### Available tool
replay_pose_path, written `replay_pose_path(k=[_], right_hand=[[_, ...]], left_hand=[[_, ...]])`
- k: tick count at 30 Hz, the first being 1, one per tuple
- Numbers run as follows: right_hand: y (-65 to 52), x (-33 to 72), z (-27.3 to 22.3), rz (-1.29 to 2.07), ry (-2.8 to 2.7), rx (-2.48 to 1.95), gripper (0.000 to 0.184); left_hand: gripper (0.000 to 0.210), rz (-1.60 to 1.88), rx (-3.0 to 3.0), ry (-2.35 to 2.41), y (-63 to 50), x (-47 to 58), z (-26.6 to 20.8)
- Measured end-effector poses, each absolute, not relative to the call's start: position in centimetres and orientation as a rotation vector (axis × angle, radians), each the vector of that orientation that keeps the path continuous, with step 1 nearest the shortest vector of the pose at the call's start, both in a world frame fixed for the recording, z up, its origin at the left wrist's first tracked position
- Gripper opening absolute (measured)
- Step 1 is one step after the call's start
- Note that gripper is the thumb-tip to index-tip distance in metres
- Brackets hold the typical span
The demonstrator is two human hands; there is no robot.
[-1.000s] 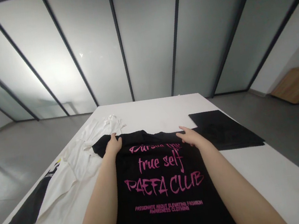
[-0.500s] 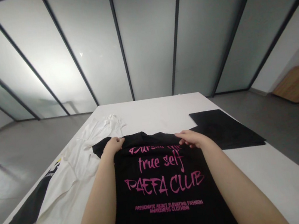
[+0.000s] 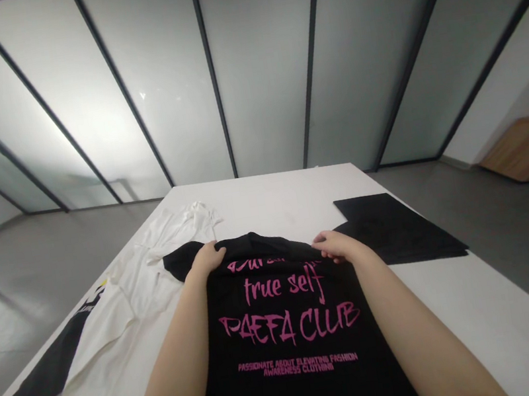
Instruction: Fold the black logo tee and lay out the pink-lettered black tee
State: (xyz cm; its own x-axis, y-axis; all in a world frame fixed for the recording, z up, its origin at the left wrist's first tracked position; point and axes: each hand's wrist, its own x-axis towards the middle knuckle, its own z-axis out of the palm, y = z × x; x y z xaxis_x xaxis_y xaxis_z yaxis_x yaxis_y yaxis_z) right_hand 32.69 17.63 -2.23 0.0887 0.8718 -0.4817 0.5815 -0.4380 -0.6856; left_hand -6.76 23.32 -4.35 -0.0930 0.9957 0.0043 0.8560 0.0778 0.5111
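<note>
A black T-shirt (image 3: 295,394) with pink lettering lies in front of me, running down past the bottom of the view. Its far end is turned over and covers part of the top line of print. My left hand (image 3: 208,258) is closed on the cloth at the far left of this fold, fingers partly hidden. At the far right, my right hand (image 3: 336,245) pinches the fold's edge between thumb and fingers. The black sleeve cloth sticks out beyond both hands.
White crumpled garments (image 3: 111,343) lie along the table's left side, over a dark garment (image 3: 38,388). A flat black folded garment (image 3: 400,230) rests at the right, close to the shirt. The white table (image 3: 274,193) stands before frosted glass panels (image 3: 258,65).
My left hand has shifted slightly right along the fold, its fingers more over the cloth. My right hand has barely moved, and the fold now dips a little lower near it.
</note>
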Motion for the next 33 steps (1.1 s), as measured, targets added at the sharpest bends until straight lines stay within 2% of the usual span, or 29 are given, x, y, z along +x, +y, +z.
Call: replay_pose_path(k=[3, 10, 17, 21, 26, 33], right_hand=[[17.7, 32.9, -2.2, 1.320, -1.454, -2.037, 0.023], [17.6, 33.5, -1.6, 1.438, -1.500, -1.988, 0.019], [17.6, 32.9, -1.3, 1.249, -1.364, -1.972, 0.007], [18.2, 32.5, -1.0, 1.110, -1.288, -1.887, 0.006], [18.9, 32.6, -1.0, 0.969, -1.214, -1.735, 0.003], [19.5, 33.7, -3.5, 0.758, -1.510, -1.843, 0.031]], left_hand=[[0.034, 0.560, 1.814, 1.935, 23.3, -6.8, -4.5], [0.016, 0.627, 1.618, 1.821, 23.0, -7.1, -4.1], [0.028, 0.921, 1.361, 1.719, 23.1, -7.0, -2.4], [0.020, 1.270, 1.146, 1.538, 23.0, -6.2, -1.3], [0.020, 1.522, 1.112, 1.401, 22.8, -5.4, -0.3], [0.023, 1.706, 1.162, 1.310, 22.9, -5.2, 0.1]])
